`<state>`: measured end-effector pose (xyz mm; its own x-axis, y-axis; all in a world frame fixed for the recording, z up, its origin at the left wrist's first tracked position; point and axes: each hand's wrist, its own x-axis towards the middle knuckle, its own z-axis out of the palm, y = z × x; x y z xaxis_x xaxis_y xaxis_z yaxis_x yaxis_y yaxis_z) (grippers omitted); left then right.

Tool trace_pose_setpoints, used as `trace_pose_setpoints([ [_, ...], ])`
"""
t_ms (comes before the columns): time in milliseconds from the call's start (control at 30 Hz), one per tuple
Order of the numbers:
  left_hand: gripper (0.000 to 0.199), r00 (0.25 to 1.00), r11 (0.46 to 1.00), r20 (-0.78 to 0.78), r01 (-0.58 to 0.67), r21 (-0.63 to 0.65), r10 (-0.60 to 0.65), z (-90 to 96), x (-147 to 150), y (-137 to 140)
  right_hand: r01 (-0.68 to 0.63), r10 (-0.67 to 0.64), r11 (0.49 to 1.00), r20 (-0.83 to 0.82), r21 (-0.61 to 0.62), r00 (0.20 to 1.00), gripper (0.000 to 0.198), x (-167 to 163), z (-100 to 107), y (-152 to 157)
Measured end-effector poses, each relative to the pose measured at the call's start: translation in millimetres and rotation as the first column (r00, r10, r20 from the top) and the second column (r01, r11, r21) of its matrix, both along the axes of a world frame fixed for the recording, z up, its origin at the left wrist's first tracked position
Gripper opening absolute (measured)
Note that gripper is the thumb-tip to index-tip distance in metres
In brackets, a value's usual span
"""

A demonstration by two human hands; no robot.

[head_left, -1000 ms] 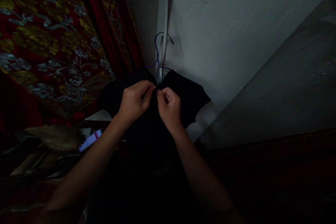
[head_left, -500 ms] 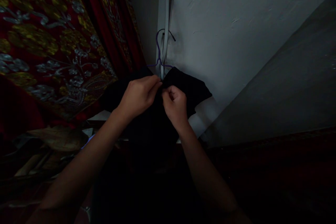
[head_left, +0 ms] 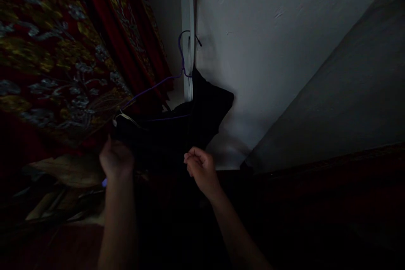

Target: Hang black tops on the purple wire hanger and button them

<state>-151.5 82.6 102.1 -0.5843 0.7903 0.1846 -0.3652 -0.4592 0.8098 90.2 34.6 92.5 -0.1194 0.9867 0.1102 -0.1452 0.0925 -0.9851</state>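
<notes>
A black shirt (head_left: 209, 103) hangs on a thin purple wire hanger (head_left: 153, 87). Its right shoulder still sits over the hanger, while its left side has slipped down, baring the hanger's left arm and part of the lower bar. My right hand (head_left: 201, 166) is closed in a pinch on the shirt's front edge, below the hanger. At the left, my left hand (head_left: 117, 156) is blurred, with its fingers curled at the shirt's slack left side. Darkness hides most of the cloth's lower part.
The hanger's hook is caught at a pale vertical strip (head_left: 187, 4) by the grey wall (head_left: 259, 50). A red cloth with gold and silver embroidery (head_left: 63, 50) hangs on the left. Beneath it, a tan object (head_left: 68, 171) lies among dim clutter.
Both hands have come down from the collar, and my left hand has swung far left. The shirt's left shoulder has come off the hanger. The view has shifted slightly.
</notes>
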Motion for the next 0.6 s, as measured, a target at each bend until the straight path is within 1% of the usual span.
trace_pose_setpoints([
  [67, 0.022, 0.998, 0.998, 0.056, -0.011, -0.064, 0.015, -33.7, 21.4, -14.0, 0.048, -0.051, 0.998, -0.067, -0.045, 0.996, 0.026, -0.6, -12.1, -9.3],
  [100, 0.021, 0.995, 0.995, 0.091, -0.019, -0.094, 0.028, -45.9, 32.6, -20.8, 0.083, -0.089, 0.994, -0.094, -0.065, 0.992, 0.027, 1.4, -20.8, -12.4],
  [133, 0.019, 0.992, 0.993, 0.115, -0.031, -0.115, 0.045, -54.4, 43.2, -27.0, 0.114, -0.122, 0.99, -0.107, -0.084, 0.987, 0.028, 4.8, -30.5, -14.6],
  [200, 0.018, 0.99, 0.992, 0.135, -0.019, -0.129, 0.037, -60.2, 61.7, -37.4, 0.141, -0.15, 0.983, -0.073, -0.114, 0.986, 0.031, 14.5, -49.7, -17.0],
  [267, 0.018, 0.99, 0.993, 0.139, 0.013, -0.117, 0.003, -54.0, 77.5, -45.5, 0.116, -0.11, 0.986, 0.056, -0.116, 0.992, 0.033, 25.2, -63.1, -18.2],
  [300, 0.02, 0.99, 0.994, 0.138, 0.041, -0.102, -0.026, -48.1, 85.1, -49.0, 0.093, -0.08, 0.991, 0.138, -0.091, 0.987, 0.031, 29.6, -66.3, -18.8],
  [367, 0.023, 0.99, 0.991, 0.093, 0.112, -0.07, -0.105, -34.7, 101.3, -55.8, 0.041, -0.041, 0.999, 0.276, 0.008, 0.96, 0.022, 34.1, -64.8, -20.5],
  [400, 0.024, 0.988, 0.986, 0.027, 0.152, -0.066, -0.15, -28.2, 109.9, -59.2, 0.011, -0.031, 0.998, 0.317, 0.065, 0.948, 0.028, 33.7, -60.8, -21.5],
  [433, 0.023, 0.977, 0.979, -0.074, 0.192, -0.073, -0.198, -21.9, 118.4, -62.6, -0.024, -0.016, 0.993, 0.334, 0.115, 0.942, 0.041, 31.6, -55.3, -22.3],
  [467, 0.022, 0.95, 0.97, -0.2, 0.228, -0.086, -0.241, -16.1, 126.4, -65.7, -0.066, 0.013, 0.986, 0.328, 0.151, 0.944, 0.051, 28.4, -48.8, -22.7],
  [500, 0.021, 0.905, 0.964, -0.331, 0.249, -0.098, -0.267, -10.5, 133.3, -68.2, -0.108, 0.052, 0.979, 0.305, 0.171, 0.951, 0.055, 24.4, -42.0, -22.4],
  [567, 0.022, 0.797, 0.965, -0.548, 0.247, -0.087, -0.253, 0.0, 141.2, -70.6, -0.176, 0.129, 0.965, 0.231, 0.193, 0.964, 0.045, 17.6, -28.6, -19.2],
  [600, 0.023, 0.754, 0.971, -0.62, 0.229, -0.063, -0.218, 4.6, 141.5, -70.1, -0.198, 0.161, 0.961, 0.194, 0.192, 0.968, 0.037, 16.0, -22.2, -16.1],
])
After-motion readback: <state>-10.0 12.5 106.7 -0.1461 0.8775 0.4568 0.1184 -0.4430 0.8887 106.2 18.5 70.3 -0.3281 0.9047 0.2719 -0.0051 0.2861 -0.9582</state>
